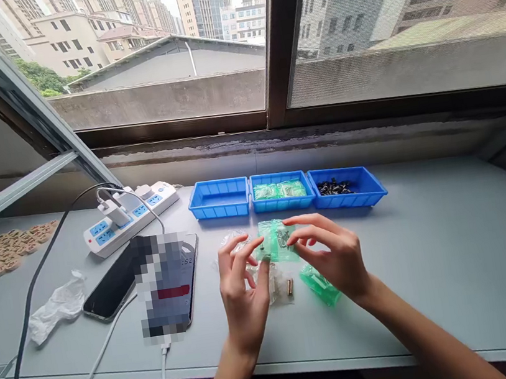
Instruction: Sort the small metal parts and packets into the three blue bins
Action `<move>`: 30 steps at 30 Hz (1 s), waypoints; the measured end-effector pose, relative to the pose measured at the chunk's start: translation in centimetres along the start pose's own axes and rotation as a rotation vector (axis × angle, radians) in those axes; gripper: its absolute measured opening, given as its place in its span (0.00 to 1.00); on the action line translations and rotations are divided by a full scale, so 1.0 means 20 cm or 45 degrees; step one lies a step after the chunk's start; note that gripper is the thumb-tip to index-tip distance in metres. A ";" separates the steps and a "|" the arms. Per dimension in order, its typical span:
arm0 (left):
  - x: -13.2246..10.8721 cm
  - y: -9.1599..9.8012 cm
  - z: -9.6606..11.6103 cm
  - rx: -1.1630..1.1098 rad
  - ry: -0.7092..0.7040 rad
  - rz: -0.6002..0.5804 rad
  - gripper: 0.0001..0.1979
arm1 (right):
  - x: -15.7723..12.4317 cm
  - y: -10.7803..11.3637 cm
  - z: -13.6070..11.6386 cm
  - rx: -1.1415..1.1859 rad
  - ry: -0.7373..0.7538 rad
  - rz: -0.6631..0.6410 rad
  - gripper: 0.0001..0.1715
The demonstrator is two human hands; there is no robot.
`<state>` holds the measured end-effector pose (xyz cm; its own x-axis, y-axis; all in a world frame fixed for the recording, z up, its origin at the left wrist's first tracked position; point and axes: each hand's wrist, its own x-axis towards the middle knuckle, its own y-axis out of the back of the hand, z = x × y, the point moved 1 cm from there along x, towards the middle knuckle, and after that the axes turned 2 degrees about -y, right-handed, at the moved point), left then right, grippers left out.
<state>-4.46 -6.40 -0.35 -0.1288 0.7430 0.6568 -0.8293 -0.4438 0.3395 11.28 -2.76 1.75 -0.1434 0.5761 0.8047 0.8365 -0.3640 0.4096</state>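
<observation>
Both of my hands hold up one small green plastic bag (275,241) with dark parts inside, just above the grey table (454,249). My left hand (241,291) pinches its left edge with thumb and fingers. My right hand (332,253) pinches its right edge. Under my hands lie a clear bag with small brass parts (281,286) and another green bag (320,285).
Three blue bins stand in a row behind my hands: the left one (219,198) looks bare, the middle one (280,190) holds green bags, the right one (347,187) holds small black parts. Two phones (152,279), a power strip (129,216), cables, crumpled plastic (57,308) and wooden pieces (11,247) lie to the left.
</observation>
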 end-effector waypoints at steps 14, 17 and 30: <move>0.00 -0.01 0.02 0.006 -0.163 0.010 0.15 | -0.01 0.00 0.10 0.148 -0.353 -0.140 0.09; 0.00 -0.01 0.01 0.021 -0.097 0.009 0.13 | -0.01 -0.01 0.09 0.191 -0.329 -0.165 0.08; -0.01 0.00 0.00 -0.082 -0.021 0.052 0.10 | -0.01 -0.02 0.02 0.094 0.162 0.035 0.12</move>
<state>-4.46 -6.59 -0.45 -0.1549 0.7162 0.6804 -0.8570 -0.4401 0.2681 11.26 -2.51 1.23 -0.1815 0.4675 0.8652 0.8770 -0.3211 0.3574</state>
